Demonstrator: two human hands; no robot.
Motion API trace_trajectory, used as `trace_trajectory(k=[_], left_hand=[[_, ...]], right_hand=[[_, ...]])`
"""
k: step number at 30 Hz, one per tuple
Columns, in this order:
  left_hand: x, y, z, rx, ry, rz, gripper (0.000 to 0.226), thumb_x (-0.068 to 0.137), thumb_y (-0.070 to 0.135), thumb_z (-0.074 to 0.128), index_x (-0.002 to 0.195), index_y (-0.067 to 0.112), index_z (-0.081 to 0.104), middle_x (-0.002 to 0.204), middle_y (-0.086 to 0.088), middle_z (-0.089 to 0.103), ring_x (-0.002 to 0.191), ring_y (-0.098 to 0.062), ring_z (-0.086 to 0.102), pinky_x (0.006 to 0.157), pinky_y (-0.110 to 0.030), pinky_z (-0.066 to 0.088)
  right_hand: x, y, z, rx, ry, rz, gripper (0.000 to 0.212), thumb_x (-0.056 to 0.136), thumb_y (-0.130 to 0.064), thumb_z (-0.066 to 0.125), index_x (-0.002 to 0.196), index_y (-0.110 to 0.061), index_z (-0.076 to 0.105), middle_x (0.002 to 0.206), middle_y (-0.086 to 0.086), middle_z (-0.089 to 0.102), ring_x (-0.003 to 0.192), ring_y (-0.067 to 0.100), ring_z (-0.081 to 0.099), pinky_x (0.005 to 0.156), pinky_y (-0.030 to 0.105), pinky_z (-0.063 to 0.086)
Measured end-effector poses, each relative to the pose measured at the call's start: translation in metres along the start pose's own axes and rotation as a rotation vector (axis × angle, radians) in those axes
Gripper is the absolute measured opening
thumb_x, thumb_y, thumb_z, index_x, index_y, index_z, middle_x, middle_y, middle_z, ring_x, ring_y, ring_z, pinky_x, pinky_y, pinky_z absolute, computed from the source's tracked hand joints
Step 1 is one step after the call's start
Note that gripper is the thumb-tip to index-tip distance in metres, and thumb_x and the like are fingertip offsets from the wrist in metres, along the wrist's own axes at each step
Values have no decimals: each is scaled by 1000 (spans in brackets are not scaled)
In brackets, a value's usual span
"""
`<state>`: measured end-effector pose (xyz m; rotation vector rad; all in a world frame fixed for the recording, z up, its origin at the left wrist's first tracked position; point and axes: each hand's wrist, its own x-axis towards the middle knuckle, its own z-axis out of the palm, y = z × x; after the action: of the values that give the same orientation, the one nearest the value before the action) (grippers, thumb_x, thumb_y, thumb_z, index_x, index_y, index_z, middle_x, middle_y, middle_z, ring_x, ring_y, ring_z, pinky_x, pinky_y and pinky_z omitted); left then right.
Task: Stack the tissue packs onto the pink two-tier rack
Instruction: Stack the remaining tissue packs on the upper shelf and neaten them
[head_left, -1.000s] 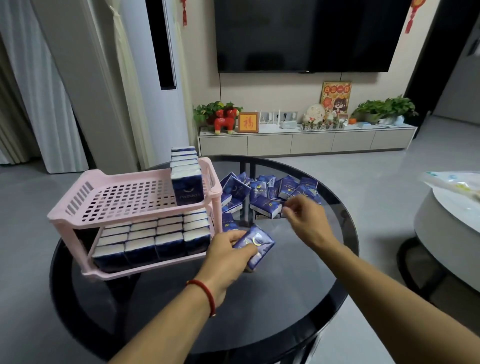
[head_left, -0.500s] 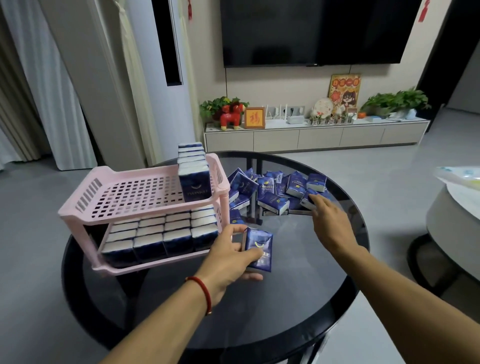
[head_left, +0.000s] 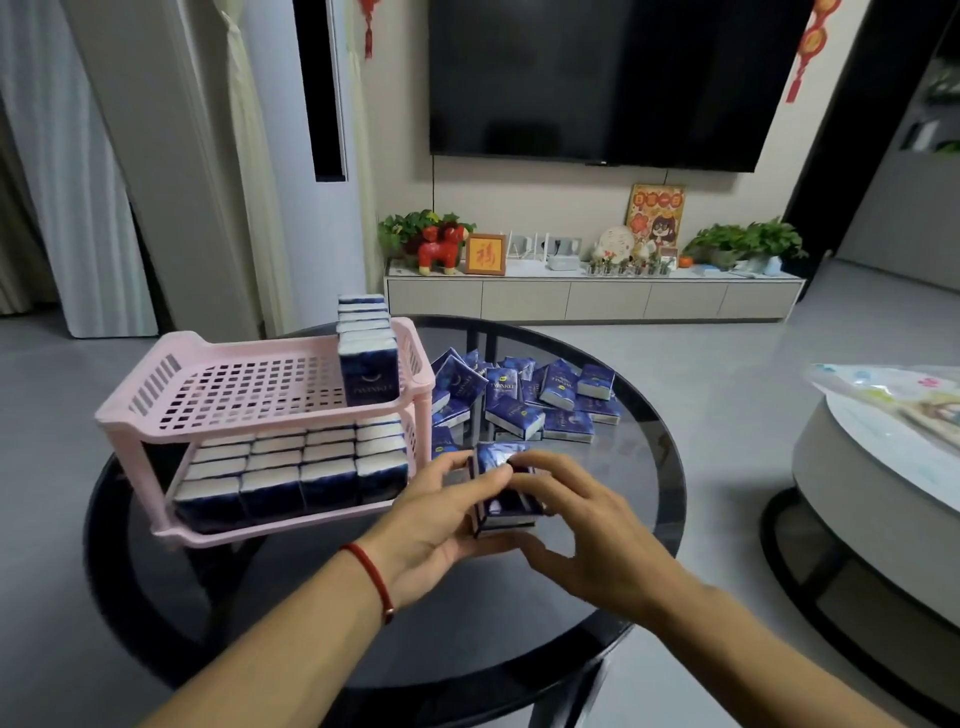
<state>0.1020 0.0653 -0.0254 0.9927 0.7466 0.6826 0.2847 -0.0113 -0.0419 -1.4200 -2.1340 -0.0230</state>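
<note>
Round black glass-top table (head_left: 519, 613) is the landmark, everything below is placed relative to it.

Pink two-tier perforated plastic rack (head_left: 249, 395) stands on the table's left part. Lower tier: packed with dark-blue tissue packs with white tops (head_left: 291, 467), rows side by side, touching. Upper tier: mostly bare, one row of upright dark-blue tissue packs (head_left: 368, 371) along its right end, front pack reads "TWINKLE".

Loose pile of dark-blue tissue packs (head_left: 524, 400) lies on the far side of the table, just right of the rack, packs tilted and overlapping.

Left hand (head_left: 441, 525), thin red cord bracelet (head_left: 371, 577) on the wrist, sits over the table's centre, just in front of the rack's right end. Right hand (head_left: 587, 535) directly beside it, to the right.

Small bundle of dark-blue tissue packs (head_left: 501, 493) is held between the two hands above the table's centre, close to the rack's lower tier but not touching it. Left-hand fingers wrap its left side and top, right-hand fingers curl over its top and right side. Looks like more than one pack pressed together; exact count can't be told, blurred and partly covered by fingers.
</note>
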Motion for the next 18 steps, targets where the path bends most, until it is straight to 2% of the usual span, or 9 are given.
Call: trace_trajectory(k=[3,5,7,9,12,15,16,18], left_hand=[[-4,4,-14,83,15,15,46,88,6,76,129,15,57,111,-23,75,92,-34,74,78,-54,61],[-8,5,-22,198,35,55,47,86,1,77,125,18,57,115,-23,73,91,-32,74,73,-48,61],[-13,4,-32,359,69,135,50,81,-3,81,118,21,57,117,-20,71,93,-26,71,70,-41,62],[-18,6,-42,525,97,214,54,75,-1,86,111,25,55,114,-16,71,94,-22,71,74,-39,63],[-28,11,-59,712,116,244,57,70,14,90,106,30,49,107,-11,73,90,-20,73,79,-40,63],[-35,11,-77,940,171,290,50,74,20,87,102,30,46,107,1,68,85,-21,67,83,-39,57],[-36,10,-83,987,186,305,48,76,19,85,100,30,46,104,3,67,83,-23,64,81,-41,55],[-38,5,-93,1020,189,301,43,78,15,81,97,29,46,96,6,64,75,-19,53,70,-34,50]], right_hand=[[5,-10,2,220,112,67,32,92,-27,67,122,-23,58,134,-15,49,104,8,62,80,24,57],[11,-16,8,291,178,184,32,94,-32,67,123,-27,54,126,-19,48,98,5,63,72,24,59],[20,-19,17,325,140,281,47,93,-41,66,136,-36,47,124,-29,43,102,1,60,73,22,60],[27,-20,25,335,71,278,47,94,-41,67,138,-36,51,122,-30,50,101,0,60,74,24,59],[37,-23,28,357,20,243,30,92,-32,73,121,-28,67,108,-20,68,91,3,64,73,24,57],[46,-23,22,342,37,259,22,90,-27,76,110,-27,70,98,-19,71,87,6,65,72,24,56],[48,-21,21,350,45,274,21,89,-26,77,109,-28,70,97,-19,71,86,6,65,72,27,57],[50,-16,18,363,48,304,21,88,-25,78,108,-29,70,96,-17,71,86,7,66,73,32,58]])
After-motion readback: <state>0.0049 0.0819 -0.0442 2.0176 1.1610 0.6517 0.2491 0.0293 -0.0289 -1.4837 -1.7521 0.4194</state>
